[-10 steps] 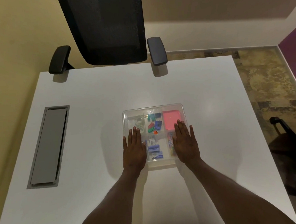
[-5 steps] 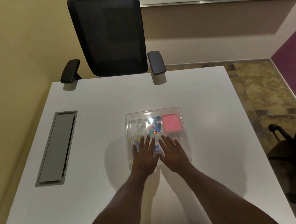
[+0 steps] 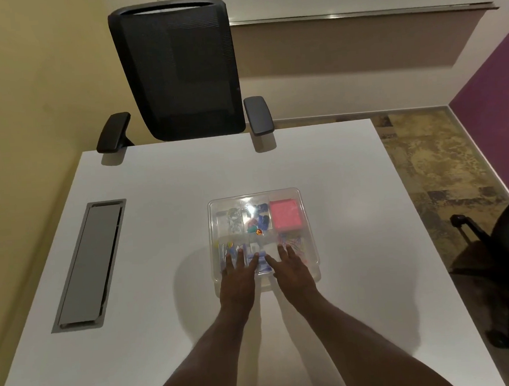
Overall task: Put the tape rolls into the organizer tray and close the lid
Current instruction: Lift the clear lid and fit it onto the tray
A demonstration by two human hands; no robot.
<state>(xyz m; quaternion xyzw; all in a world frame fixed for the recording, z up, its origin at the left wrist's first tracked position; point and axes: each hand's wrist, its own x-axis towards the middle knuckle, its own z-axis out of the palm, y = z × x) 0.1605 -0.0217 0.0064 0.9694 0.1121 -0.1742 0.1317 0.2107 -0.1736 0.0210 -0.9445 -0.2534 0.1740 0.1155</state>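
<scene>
A clear plastic organizer tray (image 3: 308,219) sits in the middle of the white table, with its transparent lid (image 3: 256,197) lying flat on top. Through the lid I see clear tape rolls (image 3: 234,220) in the far left compartment, coloured clips in the middle one and a pink pad (image 3: 285,214) at the far right. My left hand (image 3: 238,280) and my right hand (image 3: 292,273) lie flat, palms down, side by side on the near part of the lid, fingers spread. They hide part of the near compartments.
A grey cable hatch (image 3: 89,264) is set into the table on the left. A black mesh office chair (image 3: 178,71) stands at the far edge. Another dark chair (image 3: 504,253) is on the floor to the right.
My hands moved from the tray's left and right sides inward, onto the middle of the near part of the lid. The camera tilted up, showing more of the chair.
</scene>
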